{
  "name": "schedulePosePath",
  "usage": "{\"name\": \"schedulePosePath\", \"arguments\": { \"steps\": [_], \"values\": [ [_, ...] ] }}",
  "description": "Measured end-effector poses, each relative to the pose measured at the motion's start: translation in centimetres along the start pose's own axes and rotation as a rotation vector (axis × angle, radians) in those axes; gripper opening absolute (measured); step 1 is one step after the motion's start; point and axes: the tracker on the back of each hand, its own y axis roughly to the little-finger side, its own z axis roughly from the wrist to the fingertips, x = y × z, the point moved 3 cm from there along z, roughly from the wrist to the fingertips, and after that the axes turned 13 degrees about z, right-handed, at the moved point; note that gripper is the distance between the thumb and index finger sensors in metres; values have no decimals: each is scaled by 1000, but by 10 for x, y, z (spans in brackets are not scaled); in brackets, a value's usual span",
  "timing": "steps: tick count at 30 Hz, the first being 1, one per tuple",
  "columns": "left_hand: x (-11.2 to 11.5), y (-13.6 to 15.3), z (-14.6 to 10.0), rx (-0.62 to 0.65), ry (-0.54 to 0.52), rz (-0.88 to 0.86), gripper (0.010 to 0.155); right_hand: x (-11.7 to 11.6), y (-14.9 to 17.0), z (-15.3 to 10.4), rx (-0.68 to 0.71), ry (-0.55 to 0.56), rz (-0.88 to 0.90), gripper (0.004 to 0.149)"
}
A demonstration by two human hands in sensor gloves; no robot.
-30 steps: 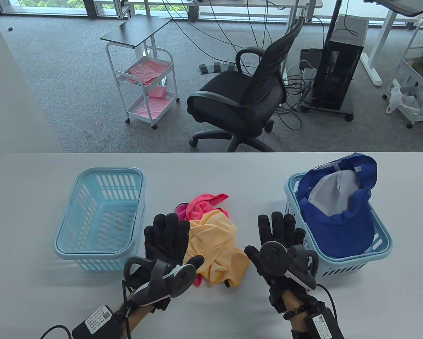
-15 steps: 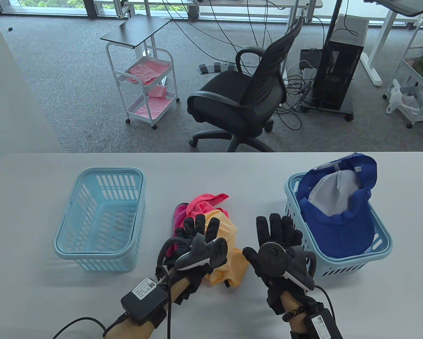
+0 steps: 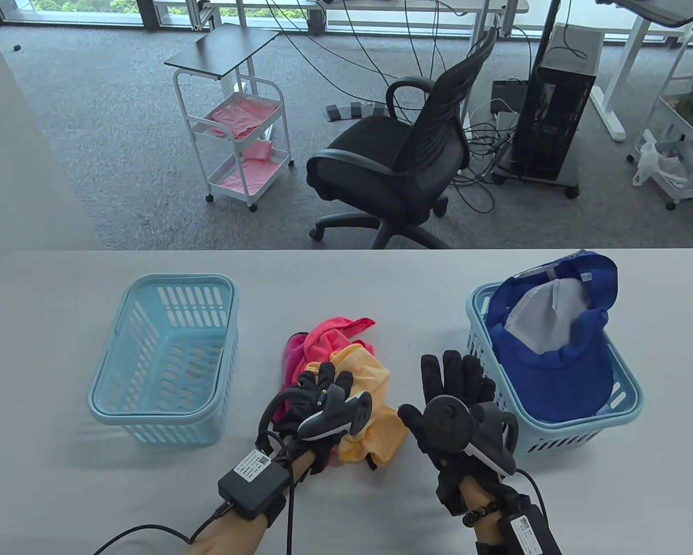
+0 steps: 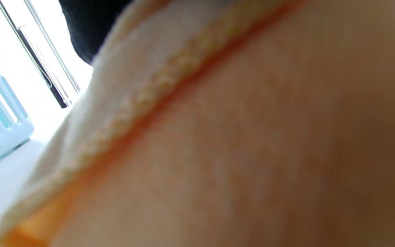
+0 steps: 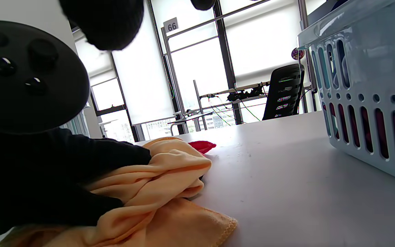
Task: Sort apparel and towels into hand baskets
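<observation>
An orange towel [image 3: 369, 376] lies crumpled at the table's middle, on top of a pink towel [image 3: 329, 335]. My left hand [image 3: 323, 381] rests on the orange towel's left part with its fingers curled into the cloth. In the right wrist view its fingers [image 5: 81, 161] grip a fold of the orange towel [image 5: 163, 171]. The orange towel [image 4: 218, 137] fills the left wrist view. My right hand [image 3: 456, 376] lies flat and empty on the table, between the towels and the right basket [image 3: 578, 430].
An empty light blue basket [image 3: 161, 410] stands at the left. The right basket holds a blue cap [image 3: 555, 370]. The right basket's slotted wall [image 5: 365, 103] is close beside my right hand. An office chair [image 3: 393, 167] stands beyond the table's far edge.
My left hand moved right from beside the left basket onto the orange towel and curled its fingers into it. My right hand stayed where it was.
</observation>
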Motion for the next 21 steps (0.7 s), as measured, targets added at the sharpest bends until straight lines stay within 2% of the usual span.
{"name": "schedulePosePath", "arguments": {
  "steps": [7, 10, 13, 21],
  "values": [
    [-6, -1, -1, -53, -104, 44, 48, 0, 0, 0, -2, 0, 5, 85],
    [-9, 3, -2, -64, -127, 39, 45, 0, 1, 0, -7, -1, 11, 85],
    [-15, 14, -3, -81, -122, -40, 45, 0, 2, 0, -10, -3, 10, 86],
    [-56, 54, -23, -143, -201, -183, 45, 1, 4, 0, -23, 0, 18, 86]
  ]
}}
